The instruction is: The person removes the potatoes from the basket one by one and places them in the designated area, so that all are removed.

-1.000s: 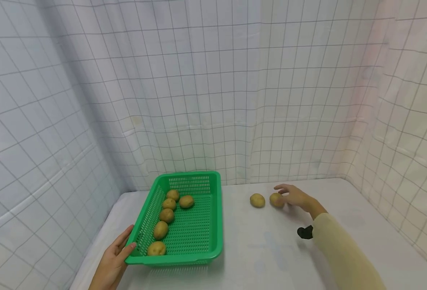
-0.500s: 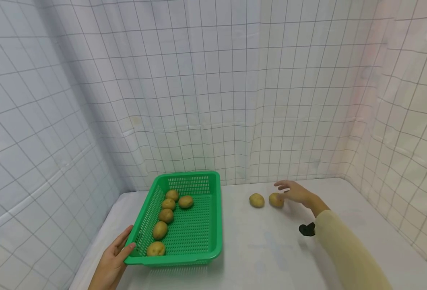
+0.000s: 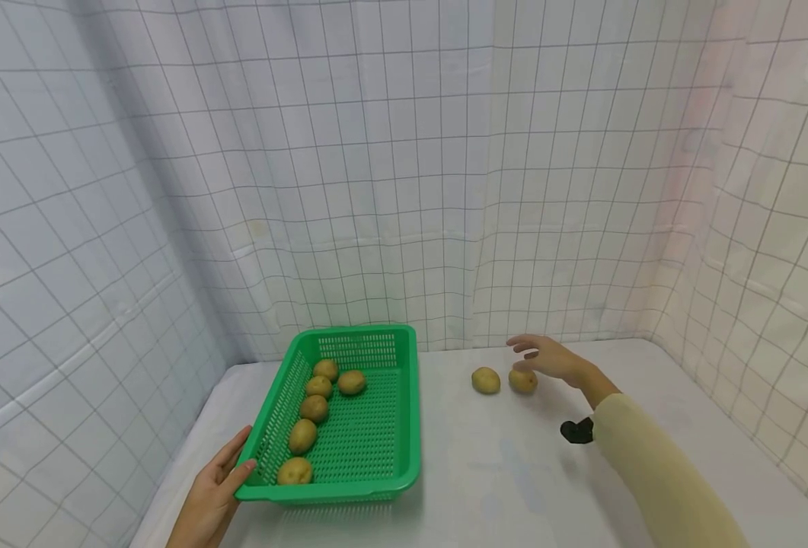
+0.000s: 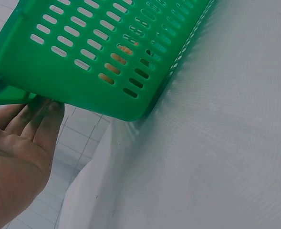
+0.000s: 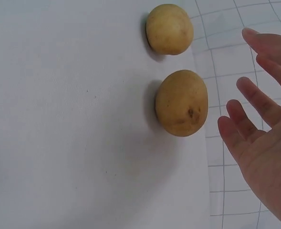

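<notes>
My left hand grips the near left corner of a green plastic basket, thumb over the rim and fingers outside, under the rim in the left wrist view. Several potatoes lie in the basket, mostly in a row along its left wall. To the right, my right hand hovers over a potato on the white table, fingers spread and holding nothing. In the right wrist view that potato shows a dark spot and sits apart from the fingers. Another potato lies just left of it.
White cloth covers the table. Grid-patterned curtains hang behind and on both sides, close to the table's back edge. A black object shows at my right sleeve.
My right hand has risen off the right-hand potato and shifted slightly left above it. The left hand and basket have stayed in place.
</notes>
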The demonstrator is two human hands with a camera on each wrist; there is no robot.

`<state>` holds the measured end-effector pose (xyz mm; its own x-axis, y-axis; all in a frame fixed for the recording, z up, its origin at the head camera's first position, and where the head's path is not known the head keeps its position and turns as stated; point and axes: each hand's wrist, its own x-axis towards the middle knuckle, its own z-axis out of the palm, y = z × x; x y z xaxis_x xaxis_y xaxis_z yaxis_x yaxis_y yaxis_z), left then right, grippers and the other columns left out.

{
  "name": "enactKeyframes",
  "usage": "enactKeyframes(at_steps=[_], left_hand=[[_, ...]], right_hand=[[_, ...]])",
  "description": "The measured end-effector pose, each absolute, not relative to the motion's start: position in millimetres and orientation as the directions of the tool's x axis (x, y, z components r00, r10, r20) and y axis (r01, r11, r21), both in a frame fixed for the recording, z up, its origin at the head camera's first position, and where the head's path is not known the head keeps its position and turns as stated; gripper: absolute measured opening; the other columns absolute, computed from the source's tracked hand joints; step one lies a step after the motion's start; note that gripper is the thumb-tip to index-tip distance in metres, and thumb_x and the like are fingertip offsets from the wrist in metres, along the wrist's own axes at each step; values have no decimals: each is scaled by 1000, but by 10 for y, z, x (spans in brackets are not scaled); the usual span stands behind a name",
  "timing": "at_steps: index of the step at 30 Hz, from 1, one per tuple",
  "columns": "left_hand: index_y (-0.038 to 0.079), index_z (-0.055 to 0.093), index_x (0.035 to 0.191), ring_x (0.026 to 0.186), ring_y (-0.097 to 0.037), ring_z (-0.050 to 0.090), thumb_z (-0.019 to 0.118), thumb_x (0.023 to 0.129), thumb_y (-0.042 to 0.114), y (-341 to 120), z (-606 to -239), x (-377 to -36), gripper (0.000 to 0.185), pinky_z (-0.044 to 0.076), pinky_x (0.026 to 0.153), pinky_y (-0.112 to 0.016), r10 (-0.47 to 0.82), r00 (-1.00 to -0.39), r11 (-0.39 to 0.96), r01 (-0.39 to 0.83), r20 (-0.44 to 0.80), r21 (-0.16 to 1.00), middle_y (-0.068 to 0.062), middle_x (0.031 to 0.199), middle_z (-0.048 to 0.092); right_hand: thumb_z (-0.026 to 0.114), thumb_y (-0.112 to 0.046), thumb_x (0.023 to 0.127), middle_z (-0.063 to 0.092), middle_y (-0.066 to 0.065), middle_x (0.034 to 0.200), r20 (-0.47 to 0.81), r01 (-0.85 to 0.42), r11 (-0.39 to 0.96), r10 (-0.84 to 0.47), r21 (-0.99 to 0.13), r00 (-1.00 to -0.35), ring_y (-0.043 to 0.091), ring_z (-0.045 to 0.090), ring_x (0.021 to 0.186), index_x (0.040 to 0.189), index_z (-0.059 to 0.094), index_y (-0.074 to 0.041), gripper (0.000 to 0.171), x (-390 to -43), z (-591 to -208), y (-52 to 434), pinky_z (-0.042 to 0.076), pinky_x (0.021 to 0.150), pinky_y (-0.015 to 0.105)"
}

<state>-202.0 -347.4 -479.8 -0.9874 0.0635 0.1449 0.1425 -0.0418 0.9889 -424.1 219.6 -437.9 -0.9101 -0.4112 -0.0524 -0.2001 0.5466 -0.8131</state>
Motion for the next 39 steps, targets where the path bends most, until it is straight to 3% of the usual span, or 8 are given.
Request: enactKeyframes(at_steps=[8, 18, 27, 39], left_hand=[[-9, 2, 162, 122, 15, 45, 52, 111, 10, -3474, -4796, -2021, 74, 47, 99, -16, 55, -989, -43, 135, 137, 990, -32, 165, -2], [-8, 2, 162, 122, 15, 45, 52, 110, 11, -3473, -4790, -2014, 74, 47, 99, -16, 50, -990, -48, 132, 134, 990, -32, 166, -1], [-8, 3, 162, 125, 12, 46, 52, 110, 10, -3465, -4793, -2016, 74, 47, 99, -17, 53, -989, -58, 138, 141, 989, -31, 166, 0], [-7, 3, 162, 125, 11, 46, 52, 110, 10, -3471, -4786, -2010, 74, 47, 100, -18, 47, -990, -59, 133, 135, 989, -30, 166, 1]], right_hand=[[73, -19, 98, 48, 20, 152, -39, -227, 528, -445, -819, -895, 49, 39, 140, 150, 51, -9, 58, -4222, -4315, 2028, 42, 109, 60], [73, -16, 97, 49, 13, 151, -52, -272, 547, -504, -792, -862, 46, 39, 142, 148, 55, -14, 53, -4163, -4221, 1787, 40, 111, 61], [69, -12, 98, 48, 16, 151, -17, -345, 507, -581, -790, -814, 49, 40, 140, 147, 55, -10, 51, -4133, -4218, 1680, 41, 110, 60], [72, -17, 96, 51, 8, 149, -3, -412, 497, -640, -763, -768, 37, 45, 138, 148, 54, -15, 55, -4124, -4151, 1445, 42, 110, 56]])
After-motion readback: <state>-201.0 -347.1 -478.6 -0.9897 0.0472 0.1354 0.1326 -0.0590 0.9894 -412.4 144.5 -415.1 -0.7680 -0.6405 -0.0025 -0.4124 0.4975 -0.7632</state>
